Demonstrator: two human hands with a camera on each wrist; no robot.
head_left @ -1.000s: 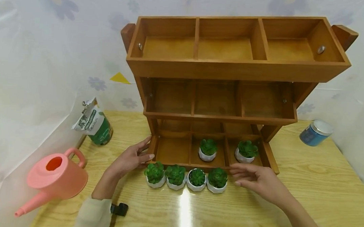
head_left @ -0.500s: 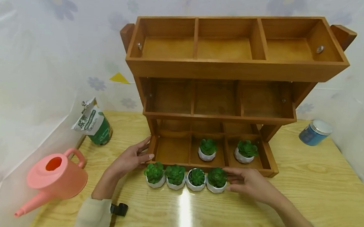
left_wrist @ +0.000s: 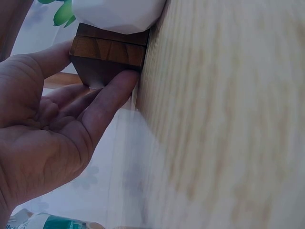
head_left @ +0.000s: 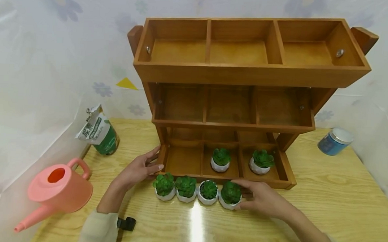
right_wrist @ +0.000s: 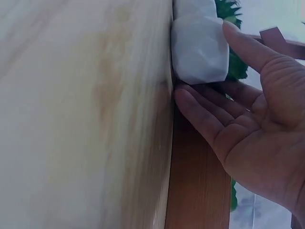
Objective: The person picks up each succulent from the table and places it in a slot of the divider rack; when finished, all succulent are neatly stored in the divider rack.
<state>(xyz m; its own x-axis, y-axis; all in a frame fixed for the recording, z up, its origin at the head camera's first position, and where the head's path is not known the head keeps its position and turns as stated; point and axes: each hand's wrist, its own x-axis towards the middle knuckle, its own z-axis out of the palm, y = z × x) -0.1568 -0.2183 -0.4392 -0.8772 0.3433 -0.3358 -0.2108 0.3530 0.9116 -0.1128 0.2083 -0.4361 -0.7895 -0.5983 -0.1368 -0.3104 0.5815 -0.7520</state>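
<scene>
In the head view, a row of potted succulents in white faceted pots stands before a wooden tiered plant shelf. My right hand pinches the rightmost potted succulent, thumb at the pot's front and fingers behind. The right wrist view shows the thumb against the white pot, whose base is at the tabletop. My left hand holds the shelf's lower left corner; in the left wrist view its thumb and fingers straddle the wooden end. Two more potted succulents sit in the bottom tier's middle and right compartments.
A pink watering can stands at the left, with a clipped green-and-white bag behind it. On the right is a blue jar with a silver lid. The shelf's upper tier overhangs the lower ones.
My right hand has moved left from the shelf's front edge to the rightmost potted succulent and taken hold of it, turning it slightly. The left hand stays on the shelf corner.
</scene>
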